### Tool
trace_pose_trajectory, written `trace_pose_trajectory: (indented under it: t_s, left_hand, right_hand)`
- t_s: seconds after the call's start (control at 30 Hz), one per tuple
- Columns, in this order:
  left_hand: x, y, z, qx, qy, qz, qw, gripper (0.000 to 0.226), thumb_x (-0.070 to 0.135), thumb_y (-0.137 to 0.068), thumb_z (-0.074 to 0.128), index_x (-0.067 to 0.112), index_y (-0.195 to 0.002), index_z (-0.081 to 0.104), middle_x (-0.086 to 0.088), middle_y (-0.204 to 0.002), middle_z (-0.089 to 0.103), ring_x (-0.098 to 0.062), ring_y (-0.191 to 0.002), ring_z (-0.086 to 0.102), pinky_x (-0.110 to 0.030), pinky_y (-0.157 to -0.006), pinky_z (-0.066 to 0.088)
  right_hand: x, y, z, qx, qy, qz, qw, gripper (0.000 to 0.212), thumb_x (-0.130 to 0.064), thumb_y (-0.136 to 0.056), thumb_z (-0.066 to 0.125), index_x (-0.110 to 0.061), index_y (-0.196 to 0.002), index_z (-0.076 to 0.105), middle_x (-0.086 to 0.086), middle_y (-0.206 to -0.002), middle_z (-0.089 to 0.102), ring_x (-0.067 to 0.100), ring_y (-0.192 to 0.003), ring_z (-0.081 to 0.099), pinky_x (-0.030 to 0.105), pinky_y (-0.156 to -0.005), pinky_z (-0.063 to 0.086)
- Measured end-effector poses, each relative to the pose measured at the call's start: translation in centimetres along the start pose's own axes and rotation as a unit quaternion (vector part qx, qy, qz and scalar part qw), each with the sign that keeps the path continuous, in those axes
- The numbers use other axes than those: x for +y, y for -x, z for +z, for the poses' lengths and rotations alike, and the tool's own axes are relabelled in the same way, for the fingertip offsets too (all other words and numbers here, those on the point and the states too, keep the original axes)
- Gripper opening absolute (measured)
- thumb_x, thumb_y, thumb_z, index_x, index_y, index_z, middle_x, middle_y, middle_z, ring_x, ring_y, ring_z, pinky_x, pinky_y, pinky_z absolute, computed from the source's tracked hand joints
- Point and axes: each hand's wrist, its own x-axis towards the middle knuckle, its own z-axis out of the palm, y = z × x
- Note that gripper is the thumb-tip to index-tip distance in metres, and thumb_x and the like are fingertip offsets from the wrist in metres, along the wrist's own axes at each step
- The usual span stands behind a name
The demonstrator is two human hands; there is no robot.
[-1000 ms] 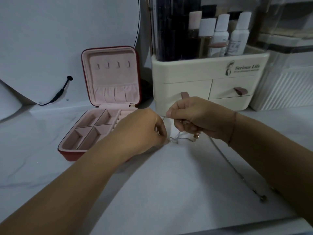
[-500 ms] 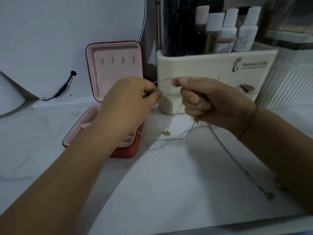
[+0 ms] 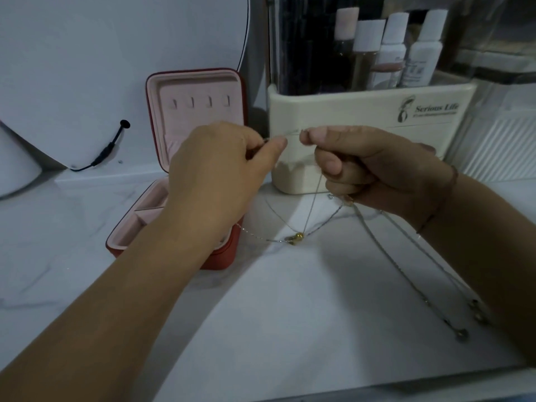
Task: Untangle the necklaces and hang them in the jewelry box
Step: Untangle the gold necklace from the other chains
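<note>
A thin silver necklace (image 3: 311,207) with a small gold pendant (image 3: 298,237) hangs in a loop between my hands. My left hand (image 3: 220,169) pinches one end of the chain and my right hand (image 3: 374,169) pinches the other, a short taut stretch between them. More silver chains (image 3: 406,268) trail from under my right hand across the counter to the right, ending in small charms. The red jewelry box (image 3: 232,256) with pink lining stands open behind my left hand, its upright lid (image 3: 200,111) showing a row of small hooks.
A cream cosmetics organiser (image 3: 362,111) with bottles and drawers stands right behind my hands. A round white mirror (image 3: 116,68) with a black cable leans at the back left. A clear ribbed container (image 3: 507,134) is at the far right. The counter is white marble.
Both hands rose from the counter, lifting the necklace so that its loop and gold pendant now dangle below. The hands drew slightly apart along the chain.
</note>
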Motion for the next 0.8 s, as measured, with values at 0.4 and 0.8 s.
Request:
trace_pose_trajectory:
  t_s: [0.4,0.8]
  left_hand:
    - [0.3,1.1,2.6,-0.298,-0.185,0.001,0.937,0.039,0.062,-0.074,0.067,0.023,-0.066,0.063,0.003,-0.075,0.059,-0.015,-0.074,0.055,-0.025,-0.05,0.029]
    - [-0.3,1.4,4.1,-0.285,-0.093,0.031,0.953,0.022,0.05,-0.078,0.07,0.037,-0.095,0.072,0.014,-0.066,0.048,-0.004,-0.064,0.044,-0.025,-0.053,0.03]
  right_hand:
    - [1.5,-0.4,0.1,-0.027,0.134,0.232,0.963,0.042,-0.014,-0.099,0.042,-0.012,-0.057,0.033,0.002,-0.048,0.053,0.004,-0.032,0.017,0.017,-0.036,0.015]
    - [1.9,-0.5,0.5,-0.01,0.162,0.246,0.956,0.019,-0.013,-0.098,0.045,-0.006,-0.08,0.048,0.005,-0.052,0.056,0.005,-0.033,0.019,0.015,-0.036,0.017]
